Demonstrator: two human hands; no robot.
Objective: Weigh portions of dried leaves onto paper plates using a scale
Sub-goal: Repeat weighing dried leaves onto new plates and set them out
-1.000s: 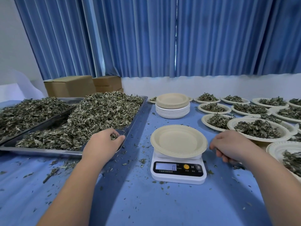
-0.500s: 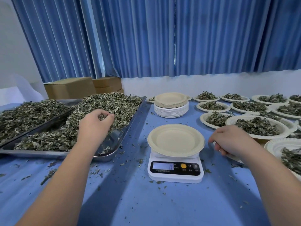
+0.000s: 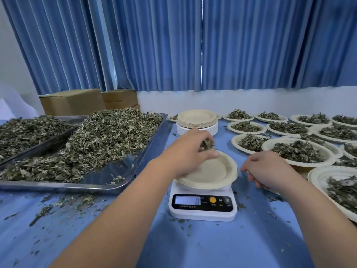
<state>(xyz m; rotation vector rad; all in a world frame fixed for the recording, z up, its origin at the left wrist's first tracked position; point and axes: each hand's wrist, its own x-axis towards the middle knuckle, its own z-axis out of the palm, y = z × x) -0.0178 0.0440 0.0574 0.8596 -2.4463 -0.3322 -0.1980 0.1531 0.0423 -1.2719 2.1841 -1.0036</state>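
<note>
left hand [image 3: 190,151]: over the far-left part of the plate on the scale; fingers and thumb bunched round a clump of dried leaves [image 3: 206,145], clump sticking out at the fingertips
right hand [image 3: 270,171]: just right of that plate's rim, low over the table; fingers loosely curled, nothing visible in them
paper plate [image 3: 216,171]: beige, on the scale's platform, bare inside where visible
scale [image 3: 202,207]: white, centre of the table [image 3: 212,244], dark front panel, display lit, reading not legible
leaf pile [image 3: 108,140]: big heap in the metal tray [image 3: 135,171] left of the scale; tray's near-right corner is bare metal with a few bits
second tray [image 3: 58,137]: far left, also full of leaves, its edge overlapping the first tray
plate stack [image 3: 197,120]: empty plates, behind the scale
filled plates [image 3: 298,151]: many, right side, each with a leaf portion
crumbs [image 3: 63,204]: scattered on the blue table surface in front of the tray and round the scale
background: blue curtains [image 3: 173,45], cardboard boxes [image 3: 73,102] behind the trays
</note>
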